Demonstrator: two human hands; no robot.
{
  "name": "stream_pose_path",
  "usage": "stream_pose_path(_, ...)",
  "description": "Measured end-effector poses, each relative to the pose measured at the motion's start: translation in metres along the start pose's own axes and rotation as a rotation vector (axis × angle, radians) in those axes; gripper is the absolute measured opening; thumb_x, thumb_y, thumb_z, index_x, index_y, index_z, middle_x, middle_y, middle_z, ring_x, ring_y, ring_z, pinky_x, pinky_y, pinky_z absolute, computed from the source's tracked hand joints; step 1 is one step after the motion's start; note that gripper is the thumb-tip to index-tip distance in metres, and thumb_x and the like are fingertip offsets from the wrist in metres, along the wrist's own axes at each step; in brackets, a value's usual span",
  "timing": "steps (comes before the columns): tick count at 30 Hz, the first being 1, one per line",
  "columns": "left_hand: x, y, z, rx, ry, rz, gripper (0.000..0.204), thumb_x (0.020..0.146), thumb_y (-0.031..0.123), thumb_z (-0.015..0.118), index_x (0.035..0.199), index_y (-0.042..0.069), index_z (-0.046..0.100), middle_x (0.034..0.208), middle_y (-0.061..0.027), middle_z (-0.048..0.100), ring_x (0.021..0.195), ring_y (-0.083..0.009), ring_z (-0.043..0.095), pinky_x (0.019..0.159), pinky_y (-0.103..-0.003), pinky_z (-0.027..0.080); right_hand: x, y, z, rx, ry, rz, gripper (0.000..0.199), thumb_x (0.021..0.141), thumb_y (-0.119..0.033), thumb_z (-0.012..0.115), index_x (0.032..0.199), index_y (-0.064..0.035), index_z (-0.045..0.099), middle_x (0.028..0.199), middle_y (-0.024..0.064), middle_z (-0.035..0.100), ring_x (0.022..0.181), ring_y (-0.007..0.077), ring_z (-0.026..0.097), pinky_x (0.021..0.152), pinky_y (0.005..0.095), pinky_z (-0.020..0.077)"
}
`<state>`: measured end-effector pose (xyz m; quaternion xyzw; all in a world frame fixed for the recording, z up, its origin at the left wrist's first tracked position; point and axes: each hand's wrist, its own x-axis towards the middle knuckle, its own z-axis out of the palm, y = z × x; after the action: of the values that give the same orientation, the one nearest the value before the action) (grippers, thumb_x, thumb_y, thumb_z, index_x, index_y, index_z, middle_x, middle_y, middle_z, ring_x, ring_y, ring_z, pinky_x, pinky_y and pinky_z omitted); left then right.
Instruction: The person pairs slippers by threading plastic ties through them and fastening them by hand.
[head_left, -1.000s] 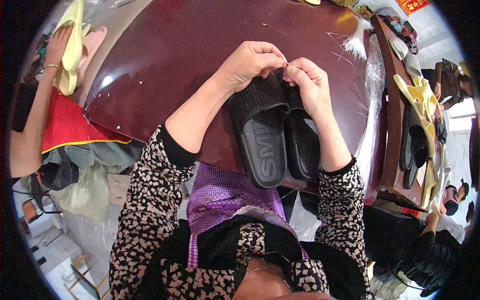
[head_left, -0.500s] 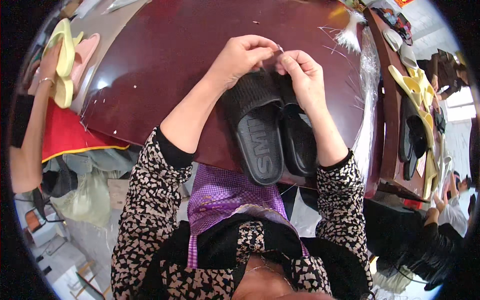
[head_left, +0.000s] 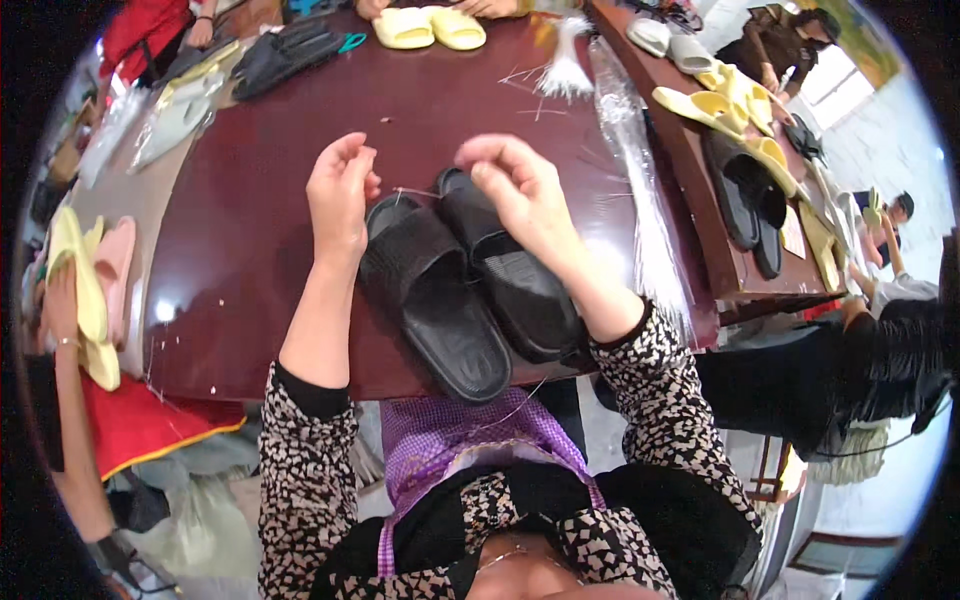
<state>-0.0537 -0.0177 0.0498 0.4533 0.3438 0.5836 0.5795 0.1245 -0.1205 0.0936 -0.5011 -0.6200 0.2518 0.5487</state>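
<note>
A pair of black slippers lies on the dark red table [head_left: 250, 290] in front of me, side by side with their open heels toward me. The left slipper [head_left: 455, 335] and right slipper [head_left: 530, 300] are joined near the toes by a thin pale tie [head_left: 415, 191]. My left hand [head_left: 340, 190] hovers beside the left slipper's toe, fingers loosely bent and holding nothing I can see. Above the right slipper is my right hand [head_left: 515, 185], thumb and fingers curved and slightly apart, the fingertips blurred. Neither hand visibly touches the slippers.
White ties in a bundle [head_left: 567, 70] and a long clear plastic bag [head_left: 640, 190] lie to the right. Yellow slippers [head_left: 432, 28] sit at the far edge near another person's hands. At left, another person's hand [head_left: 62, 300] holds a yellow slipper. More slippers line the right-hand ledge [head_left: 690, 180].
My hands have moved apart from their pinch together over the toes. The slippers now appear farther left and tilted, with the tie visible between them. The view has shifted, showing more of the far table.
</note>
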Motion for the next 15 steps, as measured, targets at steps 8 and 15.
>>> stream_pose_path(8,-0.002,0.0,-0.006,0.014,0.005,0.073,0.029,0.087,0.012,0.061,0.112,-0.001,0.055,0.074,0.0012,0.052,0.06,-0.0049,0.047,0.052,-0.019,0.039,-0.065,-0.018,-0.014,-0.588,-0.522,-0.236,0.025,0.081,-0.014,0.062,0.104,-0.0072,0.063,0.086,0.0143,0.062,0.084,0.0329,0.062,0.074,0.0421,0.0516)
stream_pose_path(15,0.004,-0.011,-0.006,0.022,0.027,0.08,0.024,0.087,0.007,0.06,0.109,0.0,0.055,0.079,0.0003,0.054,0.058,-0.0043,0.048,0.05,-0.018,0.04,-0.058,0.015,0.006,-0.798,-0.49,-0.253,0.025,0.084,-0.021,0.06,0.106,-0.0088,0.061,0.082,0.0156,0.057,0.083,0.0327,0.06,0.07,0.0423,0.0495)
